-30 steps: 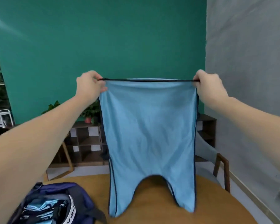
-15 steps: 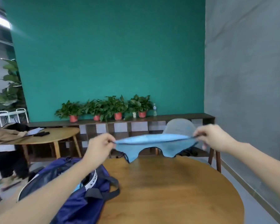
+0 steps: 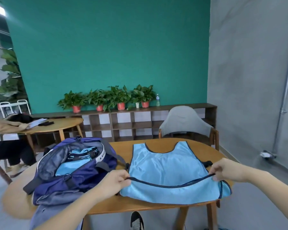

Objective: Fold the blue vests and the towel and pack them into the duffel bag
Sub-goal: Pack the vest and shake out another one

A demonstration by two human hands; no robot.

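Note:
A light blue vest (image 3: 166, 165) with dark trim lies spread on the wooden table (image 3: 140, 206), its neckline pointing away from me. My left hand (image 3: 114, 180) pinches the near hem at the left corner. My right hand (image 3: 226, 170) pinches the same hem at the right corner, and the hem hangs slightly lifted between them. A navy duffel bag (image 3: 76, 170) stands open to the left of the vest. Folded light blue fabric (image 3: 81, 156) shows inside it.
A grey chair (image 3: 184, 122) stands behind the table's far edge. Another wooden table (image 3: 60, 125) with clothes and papers is at the back left. A low shelf with several potted plants (image 3: 106, 100) lines the green wall. A grey wall closes the right side.
The vest hung in the air a second ago; both hands have swung it down and laid it flat on the table, keeping hold of its hem.

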